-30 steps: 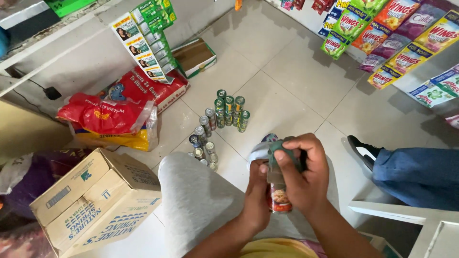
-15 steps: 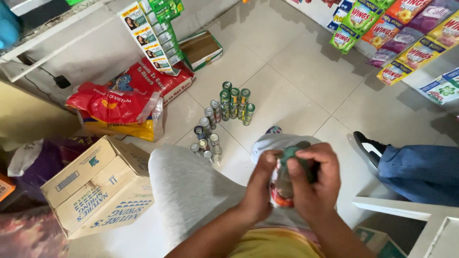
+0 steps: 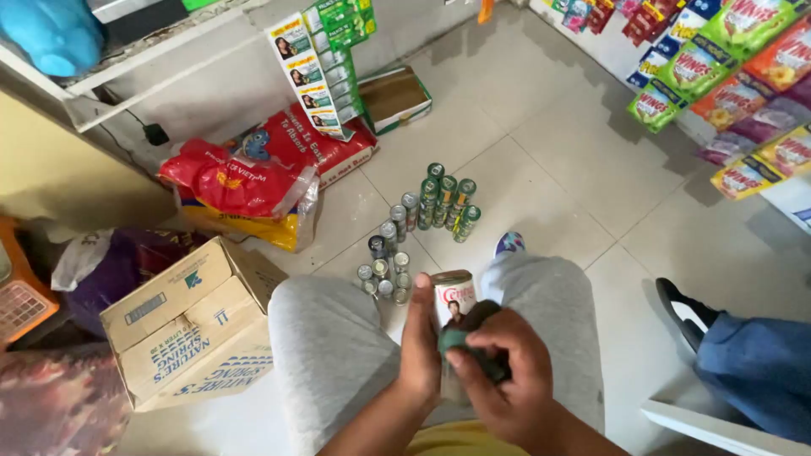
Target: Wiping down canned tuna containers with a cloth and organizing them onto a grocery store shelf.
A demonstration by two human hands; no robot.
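Over the lap, between grey-trousered knees, the left hand is clamped around a tall can, its long axis upright and tilted slightly away, top rim showing. Just right of it, the right hand is closed on a dark green cloth pressed against the can's side. Beyond, on the tiled floor, stand more cans.
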